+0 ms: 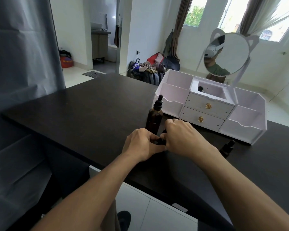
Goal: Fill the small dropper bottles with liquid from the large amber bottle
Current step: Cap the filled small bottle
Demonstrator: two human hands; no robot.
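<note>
Black counter (93, 104): left hand (140, 144) and right hand (185, 137), both gripping one small dropper bottle (161, 140) between them. Large amber bottle (154, 118) upright just beyond; second small bottle (227, 146) right, near white organizer (207, 110).

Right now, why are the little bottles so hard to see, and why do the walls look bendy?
Head view: the small bottle is dark on a dark table and mostly hidden between the left hand and right hand; another small one blends in too. Bright windows wash out the top. The wide lens curves straight edges near the borders.
</note>
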